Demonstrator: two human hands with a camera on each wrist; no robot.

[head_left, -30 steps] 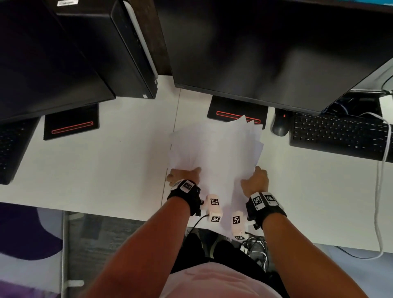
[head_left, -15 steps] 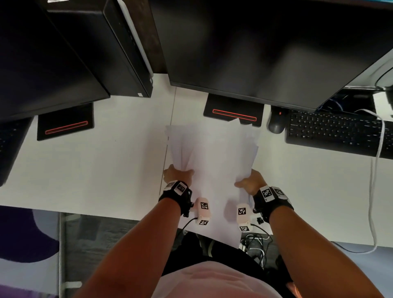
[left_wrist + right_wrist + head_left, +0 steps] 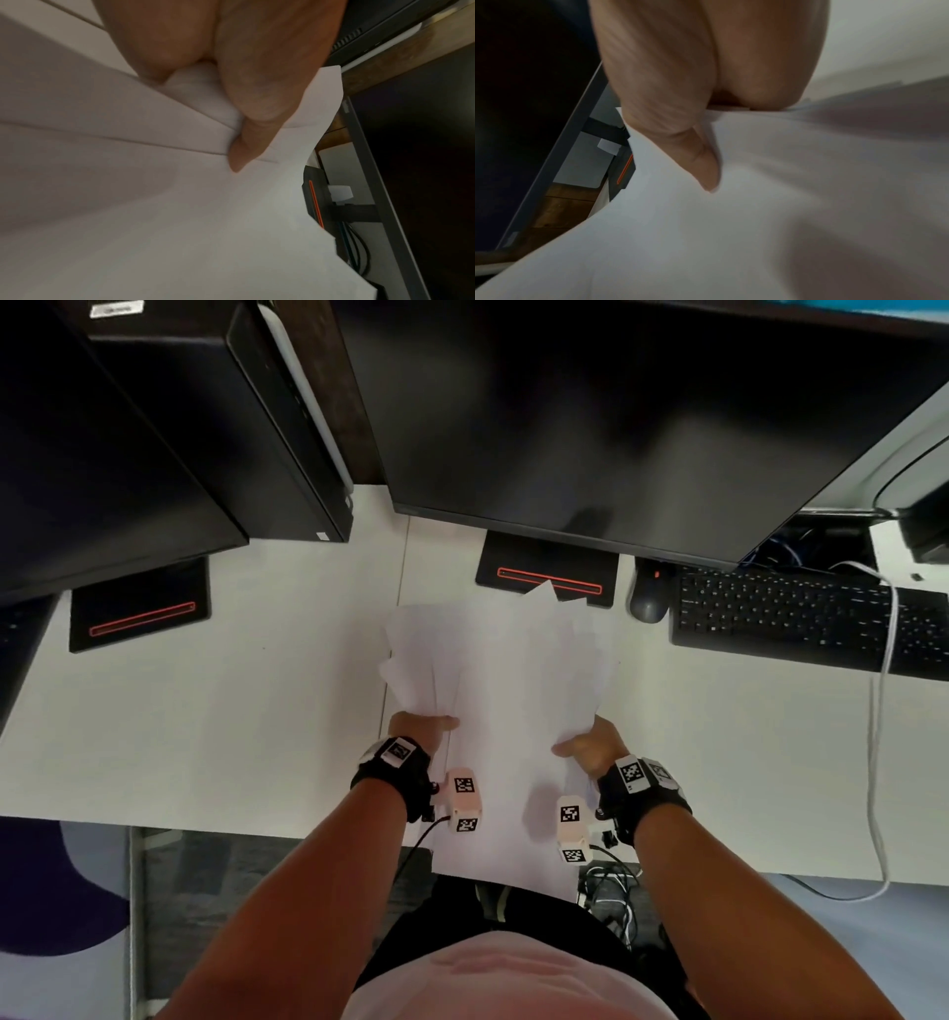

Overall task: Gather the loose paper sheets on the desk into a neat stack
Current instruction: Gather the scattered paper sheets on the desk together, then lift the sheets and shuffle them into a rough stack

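A loose bundle of white paper sheets (image 3: pixel 503 690) sits in the middle of the white desk (image 3: pixel 231 711), its far corners fanned out unevenly. My left hand (image 3: pixel 421 729) grips the bundle's left edge, thumb on top. My right hand (image 3: pixel 590 742) grips the right edge the same way. In the left wrist view the thumb (image 3: pixel 259 113) presses down on several overlapping paper sheets (image 3: pixel 154 203). In the right wrist view the thumb (image 3: pixel 695 154) lies on the top paper sheet (image 3: pixel 757 223). The near end of the sheets hangs over the desk's front edge. The fingers under the sheets are hidden.
A large black monitor (image 3: pixel 642 428) stands just behind the sheets, its base (image 3: pixel 549 570) touching their far corners. A mouse (image 3: pixel 649 598) and black keyboard (image 3: pixel 801 624) lie to the right. A second monitor (image 3: pixel 87 454) and a computer tower (image 3: pixel 246 403) stand at left.
Both hands have kept their grip while drawing the bundle slightly toward me; its side edges have been pushed closer together and the far corners have shifted.
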